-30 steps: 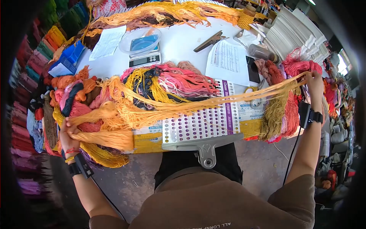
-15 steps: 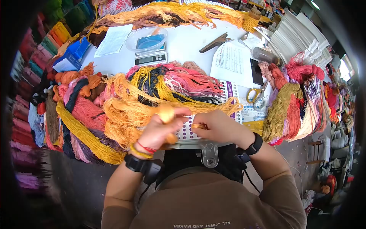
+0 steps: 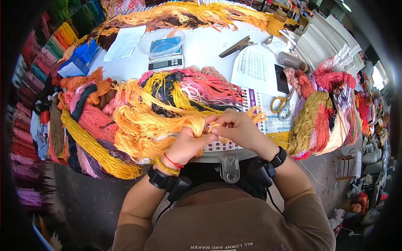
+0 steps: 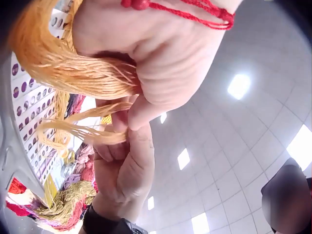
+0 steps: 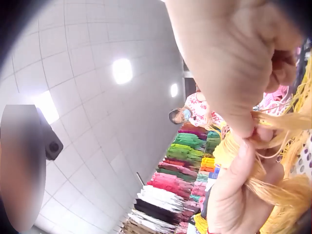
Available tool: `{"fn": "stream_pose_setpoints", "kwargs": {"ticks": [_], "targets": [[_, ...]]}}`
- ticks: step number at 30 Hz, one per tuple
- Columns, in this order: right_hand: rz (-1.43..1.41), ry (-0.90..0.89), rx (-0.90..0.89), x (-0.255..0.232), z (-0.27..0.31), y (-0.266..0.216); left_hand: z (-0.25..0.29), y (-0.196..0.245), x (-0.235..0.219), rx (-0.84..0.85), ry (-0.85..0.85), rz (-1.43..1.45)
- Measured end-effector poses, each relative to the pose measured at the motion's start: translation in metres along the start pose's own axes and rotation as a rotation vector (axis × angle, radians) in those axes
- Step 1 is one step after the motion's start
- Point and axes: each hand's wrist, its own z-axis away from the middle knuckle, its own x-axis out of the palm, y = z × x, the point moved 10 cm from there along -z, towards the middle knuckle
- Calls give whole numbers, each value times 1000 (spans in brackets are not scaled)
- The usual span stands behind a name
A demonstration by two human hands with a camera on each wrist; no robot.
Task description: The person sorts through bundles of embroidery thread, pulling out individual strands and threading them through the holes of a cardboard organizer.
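A light orange skein of thread lies loosely over the left half of the heap. My left hand holds its gathered end, fingers curled round the bundle. Close against it, my right hand pinches strands of the same thread between thumb and fingers. In the left wrist view the thick orange bundle runs into the left palm, and thinner strands loop out beside the right fingers. Both thumbs meet at the thread in the right wrist view. Beneath the hands lies a white card with purple-ringed holes.
A metal clip grips the card at the front edge. Scissors, a phone and a printed sheet lie right. Behind stands a scale with a plastic bowl. Colored skeins line both sides. A person stands opposite.
From stretching the orange thread wide apart, both hands came together in front of the body. Since half a second ago the left hand has moved right and the fingers meet at the thread.
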Motion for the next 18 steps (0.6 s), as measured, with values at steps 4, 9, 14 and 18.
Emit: {"fn": "stream_pose_setpoints", "kwargs": {"ticks": [4,9,14,18], "targets": [[-110,-5,28,-2,2,10,3,-10,-11,-74,53,295],[-815,-93,49,10,5,-4,3,-26,-6,-141,-17,625],[-1149,-64,183,1,6,21,6,-33,-36,-134,101,369],[-723,259,42,-114,22,49,33,-3,-127,-72,516,238]]}}
